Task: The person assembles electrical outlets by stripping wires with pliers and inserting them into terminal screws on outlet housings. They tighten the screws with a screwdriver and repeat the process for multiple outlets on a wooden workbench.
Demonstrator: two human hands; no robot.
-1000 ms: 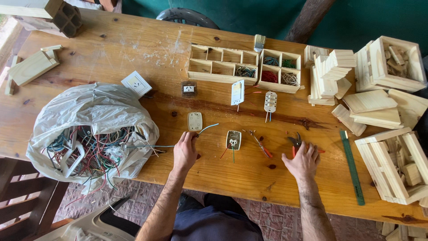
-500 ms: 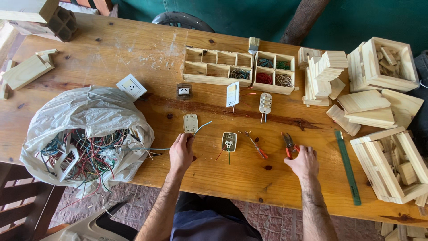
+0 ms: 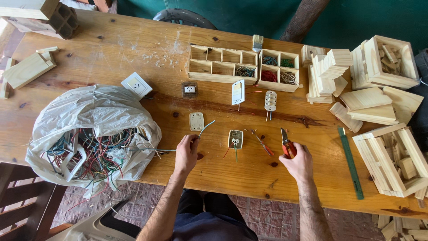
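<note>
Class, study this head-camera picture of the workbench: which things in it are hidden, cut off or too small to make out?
1. Head view: the cutter handles are hidden inside the right hand.
2. The wire runs into the plastic bag; its far end is lost in the tangle.
3. The wooden crate is cut off by the right edge.
4. The wall socket terminals are too small to read.
</note>
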